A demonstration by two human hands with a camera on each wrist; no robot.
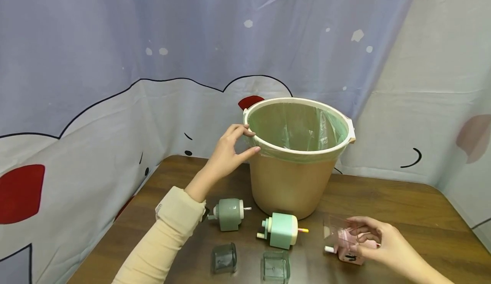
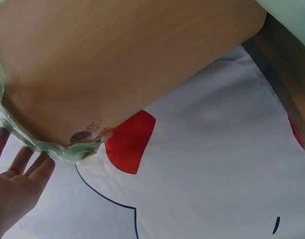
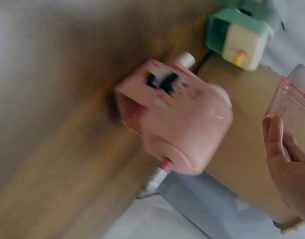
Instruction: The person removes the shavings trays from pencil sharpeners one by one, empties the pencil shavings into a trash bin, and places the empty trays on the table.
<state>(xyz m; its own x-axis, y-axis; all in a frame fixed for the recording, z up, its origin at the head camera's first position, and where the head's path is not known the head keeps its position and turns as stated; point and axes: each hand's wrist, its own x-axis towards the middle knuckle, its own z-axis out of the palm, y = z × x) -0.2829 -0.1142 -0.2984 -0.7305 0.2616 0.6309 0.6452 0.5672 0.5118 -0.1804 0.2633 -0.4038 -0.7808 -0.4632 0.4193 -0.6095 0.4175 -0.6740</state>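
My left hand is at the left rim of a tan bin. Its fingertips touch the edge of the green liner, and its fingers are loosely extended. My right hand pinches a transparent pink shavings box between thumb and fingers, raised off the table. Behind it in the head view is a pink crank pencil sharpener, partly covered by hand and box. The sharpener's box slot gapes hollow, and a pencil sticks out of its front.
A mint sharpener with a pencil and a dark green sharpener stand before the bin. Closer lie a clear green shavings box and a dark one. A printed curtain hangs behind the wooden table.
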